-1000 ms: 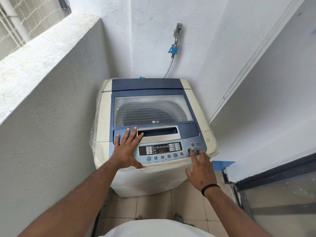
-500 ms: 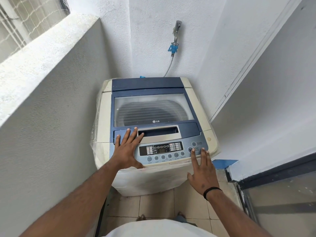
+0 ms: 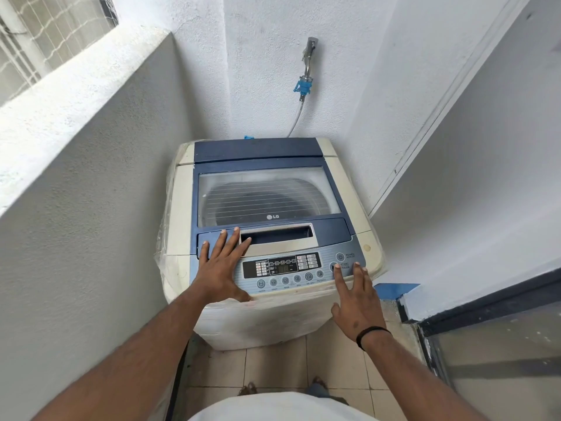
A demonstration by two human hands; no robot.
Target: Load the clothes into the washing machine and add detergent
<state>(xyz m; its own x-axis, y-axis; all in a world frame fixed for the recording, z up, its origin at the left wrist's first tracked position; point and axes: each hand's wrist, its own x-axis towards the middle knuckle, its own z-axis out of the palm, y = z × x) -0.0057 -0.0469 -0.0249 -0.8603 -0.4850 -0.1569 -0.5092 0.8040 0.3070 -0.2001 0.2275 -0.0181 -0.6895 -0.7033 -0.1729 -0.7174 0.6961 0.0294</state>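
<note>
On the far left a rough white parapet wall (image 3: 76, 123) hems in the corner, and tucked against it stands the washing machine (image 3: 267, 238), its lid (image 3: 267, 196) shut flat over the drum. No clothes and no detergent anywhere in view; what sits under that cloudy lid window can't be made out. The left hand (image 3: 223, 265) lies spread, fingers straight, palm down across the blue panel's left end, fingertips reaching the edge of the recessed lid handle (image 3: 277, 237). It grips nothing. Moving right, the control panel (image 3: 280, 267) with its dark display and row of round buttons. Then the right hand (image 3: 356, 302), fingers apart and straight, index tip sitting on or just at the start/pause button (image 3: 334, 266); whether it is pressing can't be told. Above, a tap (image 3: 309, 56) feeds a hose down behind the machine.

With the lid down and both hands on the controls, this looks like the start-up step. If loading isn't done, the next move calls for the left fingers to hook that handle and lift.
</note>
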